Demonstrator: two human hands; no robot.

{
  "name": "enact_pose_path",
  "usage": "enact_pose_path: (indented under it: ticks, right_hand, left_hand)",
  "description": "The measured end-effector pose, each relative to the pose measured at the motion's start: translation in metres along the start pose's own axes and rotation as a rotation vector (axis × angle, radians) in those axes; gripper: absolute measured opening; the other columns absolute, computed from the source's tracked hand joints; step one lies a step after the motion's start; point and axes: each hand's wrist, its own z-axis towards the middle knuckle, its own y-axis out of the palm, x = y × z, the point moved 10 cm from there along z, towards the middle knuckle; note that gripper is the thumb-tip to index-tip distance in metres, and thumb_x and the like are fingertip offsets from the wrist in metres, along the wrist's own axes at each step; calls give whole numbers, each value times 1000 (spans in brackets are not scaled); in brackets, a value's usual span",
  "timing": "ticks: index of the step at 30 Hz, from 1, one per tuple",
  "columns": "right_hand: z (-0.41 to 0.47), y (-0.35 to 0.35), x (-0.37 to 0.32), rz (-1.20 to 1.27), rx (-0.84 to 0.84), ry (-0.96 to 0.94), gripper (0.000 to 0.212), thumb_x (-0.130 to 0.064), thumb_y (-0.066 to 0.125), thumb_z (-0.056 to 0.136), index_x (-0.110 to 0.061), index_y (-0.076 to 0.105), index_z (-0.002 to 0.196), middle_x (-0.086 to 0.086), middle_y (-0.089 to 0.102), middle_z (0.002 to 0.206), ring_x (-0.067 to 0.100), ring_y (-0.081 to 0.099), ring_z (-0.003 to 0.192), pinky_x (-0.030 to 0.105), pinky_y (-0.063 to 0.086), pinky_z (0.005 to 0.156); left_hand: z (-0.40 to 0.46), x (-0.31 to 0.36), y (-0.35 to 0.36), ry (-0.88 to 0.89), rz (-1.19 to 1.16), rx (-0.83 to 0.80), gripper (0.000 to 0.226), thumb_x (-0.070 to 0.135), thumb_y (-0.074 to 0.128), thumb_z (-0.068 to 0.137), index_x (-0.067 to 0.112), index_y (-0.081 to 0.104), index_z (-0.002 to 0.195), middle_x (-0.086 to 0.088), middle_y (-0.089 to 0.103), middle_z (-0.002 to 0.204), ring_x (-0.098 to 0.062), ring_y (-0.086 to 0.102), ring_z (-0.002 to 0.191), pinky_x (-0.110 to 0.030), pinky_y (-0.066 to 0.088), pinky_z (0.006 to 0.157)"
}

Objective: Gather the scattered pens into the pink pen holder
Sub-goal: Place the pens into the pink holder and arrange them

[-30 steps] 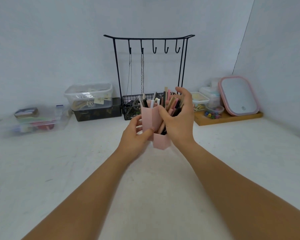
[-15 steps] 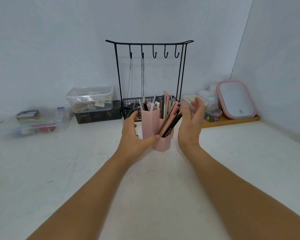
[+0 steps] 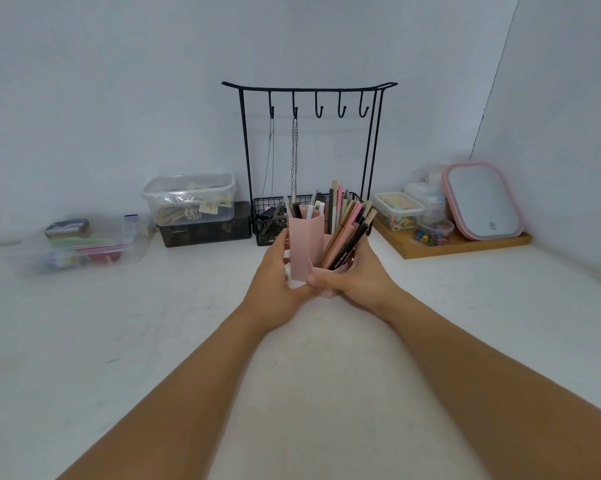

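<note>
The pink pen holder point(image 3: 306, 244) stands at the middle of the white table, made of tall hexagonal tubes. Several pens point(image 3: 346, 227) in pink, tan and black lean out of its right tubes, and a few short ones stick up from the left tube. My left hand point(image 3: 277, 276) wraps the holder's left side. My right hand point(image 3: 359, 279) clasps its lower right side, with the thumb across the front base. No loose pens lie on the table around it.
Behind the holder stands a black wire hook rack point(image 3: 309, 98) with hanging chains and a mesh basket. Clear storage boxes point(image 3: 188, 199) sit at the back left. A wooden tray point(image 3: 465, 244) with small containers and a pink-framed mirror point(image 3: 482, 200) is at the back right.
My right hand let go of the pen tops, swung out to the right with fingers apart, then came down and closed on the holder's lower right side. My left hand stayed on the holder.
</note>
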Motion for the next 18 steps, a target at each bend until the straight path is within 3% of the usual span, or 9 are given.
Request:
enact_pose_path:
  ticks: [5, 8, 11, 14, 18]
  right_hand:
    - [24, -4, 13, -2, 77, 23, 93, -11, 97, 59, -21, 47, 137, -11, 71, 119, 2, 70, 104, 28, 59, 85]
    - [37, -5, 17, -21, 86, 35, 96, -14, 99, 55, -23, 47, 136, -13, 71, 117, 0, 69, 102, 24, 58, 82]
    - [47, -5, 17, -10, 100, 40, 91, -10, 98, 57, -19, 47, 132, -12, 70, 112, -9, 68, 93, 11, 55, 71]
    - [53, -6, 16, -19, 109, 46, 82, -14, 98, 58, -28, 49, 123, -17, 69, 107, -12, 67, 87, 9, 53, 70]
    - [54, 1, 20, -25, 99, 67, 94, -16, 100, 54, -24, 46, 131, -11, 70, 115, -2, 69, 98, 26, 60, 84]
  left_hand:
    - [19, -13, 5, -30, 10, -44, 95, 24, 79, 88, 33, 20, 162, 6, 49, 153, -17, 52, 132, -27, 47, 99]
    - [31, -22, 5, -61, 11, -50, 91, 22, 75, 91, 30, 19, 162, 0, 50, 151, -19, 53, 132, -27, 47, 101]
    - [42, -31, 4, -75, -6, -48, 85, 14, 70, 94, 28, 21, 162, -1, 50, 153, -20, 52, 135, -30, 50, 105]
    - [47, -30, -2, -72, -26, -41, 78, 8, 65, 97, 24, 23, 162, 1, 48, 154, -13, 49, 134, -3, 47, 83]
    - [40, -27, -10, -52, -39, 25, 71, 14, 67, 97, 23, 33, 159, 6, 52, 148, -8, 50, 130, 1, 43, 76]
